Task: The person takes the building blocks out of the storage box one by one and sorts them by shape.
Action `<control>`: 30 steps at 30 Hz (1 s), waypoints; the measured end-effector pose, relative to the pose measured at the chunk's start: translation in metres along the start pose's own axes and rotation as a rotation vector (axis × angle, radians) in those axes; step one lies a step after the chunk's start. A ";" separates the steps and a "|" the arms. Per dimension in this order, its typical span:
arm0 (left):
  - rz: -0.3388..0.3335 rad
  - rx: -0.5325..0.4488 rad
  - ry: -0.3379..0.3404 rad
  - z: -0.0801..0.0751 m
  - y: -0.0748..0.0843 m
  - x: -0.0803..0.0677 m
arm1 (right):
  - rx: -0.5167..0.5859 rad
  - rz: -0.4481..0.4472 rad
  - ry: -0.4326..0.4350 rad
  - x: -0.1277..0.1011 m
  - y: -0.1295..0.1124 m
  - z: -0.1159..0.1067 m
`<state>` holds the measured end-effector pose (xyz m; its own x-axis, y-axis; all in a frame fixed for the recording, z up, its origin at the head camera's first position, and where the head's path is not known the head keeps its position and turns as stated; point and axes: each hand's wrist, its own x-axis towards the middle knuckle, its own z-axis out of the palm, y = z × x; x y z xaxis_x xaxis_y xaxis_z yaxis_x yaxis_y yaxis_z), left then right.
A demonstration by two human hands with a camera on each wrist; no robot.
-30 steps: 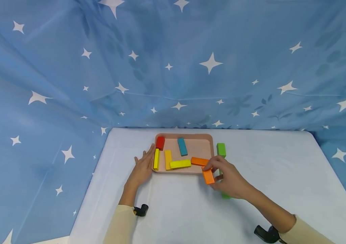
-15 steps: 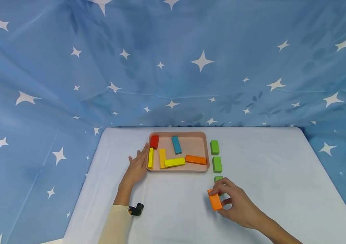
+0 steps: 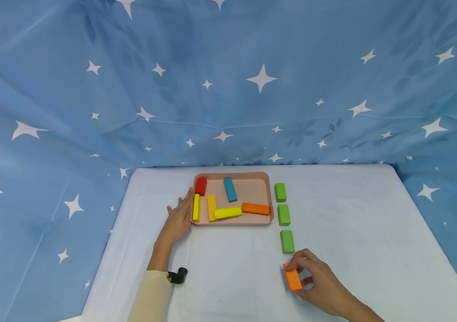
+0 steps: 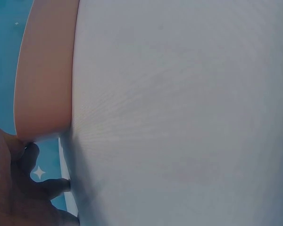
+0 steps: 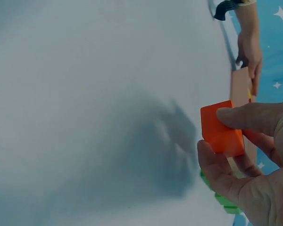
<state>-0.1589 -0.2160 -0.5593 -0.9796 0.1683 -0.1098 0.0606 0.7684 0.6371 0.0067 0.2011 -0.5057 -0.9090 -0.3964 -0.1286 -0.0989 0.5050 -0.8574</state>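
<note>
The pink tray point(image 3: 270, 197) sits on the pale tabletop point(image 3: 373, 223) with six blocks in it: one red, one blue, three yellow, one orange. Just right of the tray, three green blocks point(image 3: 283, 216) stand in a row. Nearer than the row's near end, the right hand point(image 3: 319, 284) pinches a second orange block point(image 3: 293, 277). The left hand point(image 3: 178, 219) lies flat, fingers straight, touching the tray's left edge.

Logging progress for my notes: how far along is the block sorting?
Three green blocks already lie in a column on the table beside the tray. The right hand holds an orange block just below them. Six blocks remain in the tray, which the left hand touches.
</note>
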 end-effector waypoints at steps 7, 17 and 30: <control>-0.004 0.006 -0.011 0.000 -0.002 -0.001 | -0.041 -0.040 0.047 -0.003 0.017 0.006; 0.006 0.017 0.000 -0.001 0.000 0.000 | -0.046 -0.020 0.069 0.000 0.026 0.013; 0.007 -0.001 -0.009 -0.001 -0.001 0.001 | -0.020 0.029 0.050 0.001 0.028 0.014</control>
<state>-0.1597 -0.2172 -0.5595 -0.9775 0.1791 -0.1118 0.0674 0.7667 0.6385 0.0085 0.2041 -0.5369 -0.9307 -0.3427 -0.1277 -0.0797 0.5308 -0.8437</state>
